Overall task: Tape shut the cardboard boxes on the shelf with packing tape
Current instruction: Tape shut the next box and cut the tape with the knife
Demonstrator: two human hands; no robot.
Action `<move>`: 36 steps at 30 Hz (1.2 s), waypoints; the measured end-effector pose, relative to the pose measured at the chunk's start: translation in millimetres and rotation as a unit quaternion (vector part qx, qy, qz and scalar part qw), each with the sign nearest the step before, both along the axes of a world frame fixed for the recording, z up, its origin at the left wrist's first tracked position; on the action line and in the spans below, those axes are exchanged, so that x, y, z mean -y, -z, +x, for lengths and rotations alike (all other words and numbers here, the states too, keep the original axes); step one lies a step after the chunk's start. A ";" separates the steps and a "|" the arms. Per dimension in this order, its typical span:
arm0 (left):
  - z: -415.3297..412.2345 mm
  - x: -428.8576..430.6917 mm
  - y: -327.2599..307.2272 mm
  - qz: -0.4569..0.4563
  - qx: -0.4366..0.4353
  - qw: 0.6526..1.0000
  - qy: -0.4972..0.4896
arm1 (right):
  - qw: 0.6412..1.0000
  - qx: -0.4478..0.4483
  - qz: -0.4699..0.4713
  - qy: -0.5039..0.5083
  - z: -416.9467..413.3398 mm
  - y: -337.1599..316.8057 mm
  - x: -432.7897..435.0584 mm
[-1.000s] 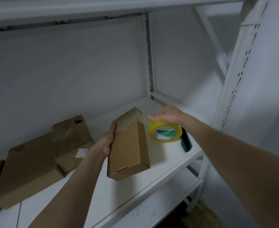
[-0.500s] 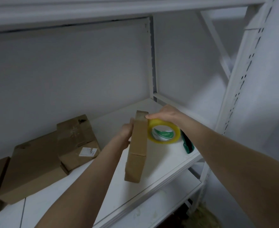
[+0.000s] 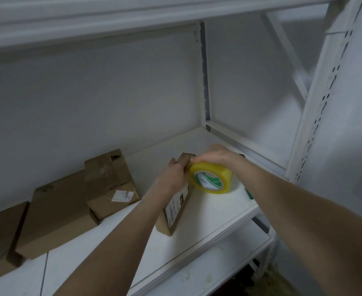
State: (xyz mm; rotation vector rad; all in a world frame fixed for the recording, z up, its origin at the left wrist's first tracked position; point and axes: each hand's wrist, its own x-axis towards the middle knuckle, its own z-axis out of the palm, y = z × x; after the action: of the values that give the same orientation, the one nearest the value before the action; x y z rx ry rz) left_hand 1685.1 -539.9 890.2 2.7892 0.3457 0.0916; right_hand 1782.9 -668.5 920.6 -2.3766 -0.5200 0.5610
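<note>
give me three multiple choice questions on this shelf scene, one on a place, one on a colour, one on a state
1. Where do the other cardboard boxes lie, seen from the held box?
A. on the shelf below
B. to its left, on the same shelf
C. to its right

2. What colour is the tape roll?
A. yellow
B. red
C. blue

3. What is the left hand doing?
A. hanging idle
B. lying flat on the shelf
C. gripping the held box

Answers:
1 B, they are piled at the left of the same white board.
2 A, its band is yellow.
3 C, it curls round the box's far end, where the right hand holds the roll.
</note>
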 end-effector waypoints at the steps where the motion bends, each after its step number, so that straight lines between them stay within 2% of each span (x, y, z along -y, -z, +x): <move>1: 0.7 -4.3 0.1 0.000 -0.024 1.000 0.002 | 1.000 -0.019 0.018 -0.002 2.4 1.7 1.8; 4: 2.1 -11.3 -4.0 -0.016 -0.077 0.997 0.005 | 0.992 -0.098 0.082 -0.012 2.1 7.4 14.7; 7: 1.8 -14.6 -7.3 -0.072 -0.053 0.996 -0.011 | 0.987 -0.111 0.119 -0.004 5.9 19.1 26.1; 9: -1.4 -18.7 -11.0 -0.143 -0.016 0.989 -0.039 | 0.983 -0.105 0.151 -0.009 5.9 17.1 27.9; 11: -2.9 -24.9 -12.6 -0.271 0.048 0.958 -0.082 | 0.980 -0.080 0.182 -0.028 5.1 3.8 25.8; 14: -4.4 -23.7 -12.2 -0.432 0.112 0.886 -0.127 | 0.976 -0.022 0.212 -0.034 2.5 -26.2 19.1; 17: -10.3 -23.2 -12.0 -0.499 0.138 0.843 -0.146 | 0.984 0.044 0.168 -0.041 7.6 -34.5 15.2; 20: -18.6 -31.3 -12.4 -0.513 0.128 0.833 -0.161 | 0.993 0.088 0.056 -0.053 10.7 -24.2 24.6; 24: -29.0 -27.9 -3.4 -0.563 0.117 0.802 -0.162 | 0.997 0.015 0.035 -0.062 11.5 -13.8 36.2; 27: -30.1 -32.2 5.1 -0.607 0.123 0.767 -0.168 | 0.997 0.004 0.075 -0.023 12.9 -16.1 43.6; 29: -29.7 -33.9 7.5 -0.621 0.119 0.758 -0.158 | 0.997 0.005 0.071 -0.016 14.0 -18.9 45.2; 33: -30.0 -31.2 14.7 -0.651 0.112 0.737 -0.144 | 0.999 0.039 0.013 -0.026 17.5 -20.7 43.6; 35: -33.3 -37.5 14.5 -0.674 0.115 0.716 -0.140 | 0.996 0.068 -0.052 -0.040 17.3 -19.2 46.1; 36: -34.4 -41.4 12.4 -0.675 0.111 0.717 -0.132 | 0.991 0.087 -0.089 -0.048 15.2 -18.7 48.4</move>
State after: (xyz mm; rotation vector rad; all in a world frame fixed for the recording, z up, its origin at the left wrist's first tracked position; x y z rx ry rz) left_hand 1650.7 -498.5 877.8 1.2322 0.4730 0.1547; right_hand 1798.1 -716.9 939.3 -2.5965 -0.6915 0.4608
